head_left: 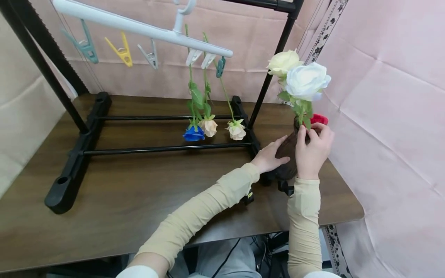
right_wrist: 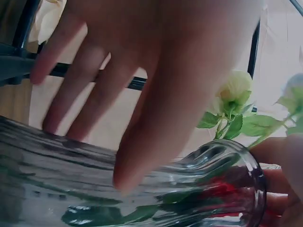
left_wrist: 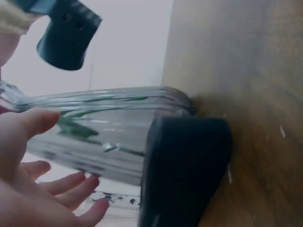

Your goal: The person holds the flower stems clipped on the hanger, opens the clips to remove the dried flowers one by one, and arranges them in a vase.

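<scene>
Three roses stand at the clear, ribbed glass vase (head_left: 290,150): a pale yellow rose (head_left: 284,63), a bluish-white rose (head_left: 307,82) and a red rose (head_left: 319,119) half hidden behind the right hand (head_left: 313,150). Three more hang from the pale-blue plastic hanger (head_left: 132,25): a royal-blue rose (head_left: 193,134), a peach rose (head_left: 208,126) and a cream rose (head_left: 236,130). Call it about halfway, if the vase is where they're all bound, as it appears! Green leaves (left_wrist: 78,127) show inside the glass, so at least one rose is in; whether all three are seated, can't tell. Left over, on that reading: settling this stem, then the hanging trio.

And the vase? Upright on the brown wooden desk (head_left: 139,200), toward its right edge, beside the black stand's foot (head_left: 247,129), long axis vertical, mouth up. Yellow and white blooms point upward, stems running down; the hanging blooms face the desk, the cream one's stem slanting. Right fingers pinch a stem at the rim; the left hand (head_left: 267,158) lies against the glass, fingers spread, nothing clenched.
</scene>
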The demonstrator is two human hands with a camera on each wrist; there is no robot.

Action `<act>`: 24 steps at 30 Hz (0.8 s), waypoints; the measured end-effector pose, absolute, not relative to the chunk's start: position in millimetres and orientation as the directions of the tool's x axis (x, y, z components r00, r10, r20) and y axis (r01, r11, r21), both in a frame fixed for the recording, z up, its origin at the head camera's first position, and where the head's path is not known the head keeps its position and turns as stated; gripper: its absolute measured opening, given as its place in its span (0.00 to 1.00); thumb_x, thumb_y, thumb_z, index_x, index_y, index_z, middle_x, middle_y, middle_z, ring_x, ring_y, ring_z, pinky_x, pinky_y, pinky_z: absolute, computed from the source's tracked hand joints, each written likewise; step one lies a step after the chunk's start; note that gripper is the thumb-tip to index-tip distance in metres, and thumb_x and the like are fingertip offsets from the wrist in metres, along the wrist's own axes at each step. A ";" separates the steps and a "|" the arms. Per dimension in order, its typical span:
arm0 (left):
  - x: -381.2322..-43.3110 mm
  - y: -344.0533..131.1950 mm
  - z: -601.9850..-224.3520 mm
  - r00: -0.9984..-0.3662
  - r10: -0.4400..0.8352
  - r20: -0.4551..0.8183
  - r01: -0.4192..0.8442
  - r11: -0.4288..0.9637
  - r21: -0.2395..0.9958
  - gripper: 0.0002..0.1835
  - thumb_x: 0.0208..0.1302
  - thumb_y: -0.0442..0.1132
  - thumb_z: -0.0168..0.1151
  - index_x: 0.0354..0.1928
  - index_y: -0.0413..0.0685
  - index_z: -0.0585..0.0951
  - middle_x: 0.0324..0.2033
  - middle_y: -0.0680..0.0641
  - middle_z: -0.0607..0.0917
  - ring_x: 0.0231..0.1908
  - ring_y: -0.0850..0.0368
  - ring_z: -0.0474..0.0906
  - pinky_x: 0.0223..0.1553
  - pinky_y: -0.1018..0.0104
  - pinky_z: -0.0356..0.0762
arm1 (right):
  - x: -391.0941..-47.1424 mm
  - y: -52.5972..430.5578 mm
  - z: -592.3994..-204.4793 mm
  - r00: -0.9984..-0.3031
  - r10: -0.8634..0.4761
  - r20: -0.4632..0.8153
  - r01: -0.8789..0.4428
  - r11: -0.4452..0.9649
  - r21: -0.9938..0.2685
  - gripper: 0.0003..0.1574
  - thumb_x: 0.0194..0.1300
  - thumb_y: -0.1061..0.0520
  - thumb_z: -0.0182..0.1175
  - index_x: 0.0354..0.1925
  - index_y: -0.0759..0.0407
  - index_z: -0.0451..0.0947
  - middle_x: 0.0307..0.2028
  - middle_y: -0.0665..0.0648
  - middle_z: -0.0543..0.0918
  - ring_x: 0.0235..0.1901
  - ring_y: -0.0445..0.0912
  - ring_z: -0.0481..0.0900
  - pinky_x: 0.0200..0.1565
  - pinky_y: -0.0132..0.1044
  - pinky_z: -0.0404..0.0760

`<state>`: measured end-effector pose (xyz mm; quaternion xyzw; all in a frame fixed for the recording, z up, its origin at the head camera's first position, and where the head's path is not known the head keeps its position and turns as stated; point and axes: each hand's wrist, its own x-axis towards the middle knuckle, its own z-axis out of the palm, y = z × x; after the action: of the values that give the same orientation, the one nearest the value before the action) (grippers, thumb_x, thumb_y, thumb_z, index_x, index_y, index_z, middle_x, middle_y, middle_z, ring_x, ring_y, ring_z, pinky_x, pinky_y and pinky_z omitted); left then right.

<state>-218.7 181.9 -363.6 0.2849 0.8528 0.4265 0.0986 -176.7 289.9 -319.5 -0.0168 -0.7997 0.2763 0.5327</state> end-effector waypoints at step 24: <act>-306.2 84.5 -276.0 -0.938 -0.160 0.309 0.221 0.411 0.885 0.41 0.63 0.52 0.61 0.73 0.56 0.54 0.67 0.47 0.71 0.69 0.47 0.61 0.71 0.49 0.51 | -189.1 252.5 -265.8 -0.453 0.058 0.890 -0.669 0.638 -0.382 0.18 0.64 0.57 0.62 0.23 0.70 0.84 0.31 0.66 0.85 0.32 0.37 0.76 0.41 0.19 0.66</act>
<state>-306.2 84.5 -276.0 0.0186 0.8213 0.5425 -0.1756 -189.1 252.5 -265.8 0.1994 -0.7649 0.3758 0.4837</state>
